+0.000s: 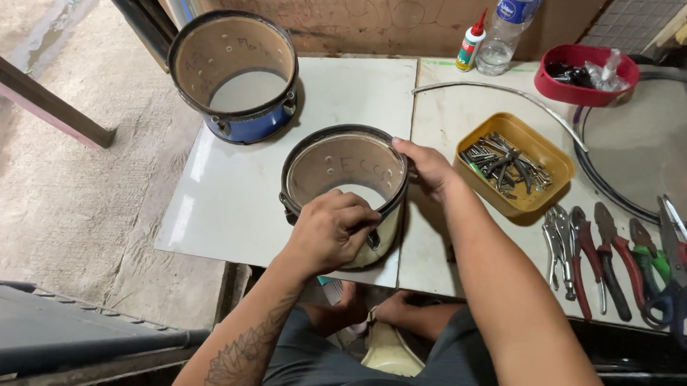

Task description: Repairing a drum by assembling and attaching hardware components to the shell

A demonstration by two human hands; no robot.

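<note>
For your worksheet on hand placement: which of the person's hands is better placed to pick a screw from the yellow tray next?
Probably the right hand: it grips the drum shell rim on the side nearest the yellow tray. The left hand holds the near rim, farther away.

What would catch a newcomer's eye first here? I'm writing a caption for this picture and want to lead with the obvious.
First, the open drum shell at the middle of the white table, gripped by both hands: the left hand on its near rim, the right hand on its right rim. Behind it to the left stands a blue drum shell. To the right sit a yellow tray of metal screws and a row of pliers.
</note>
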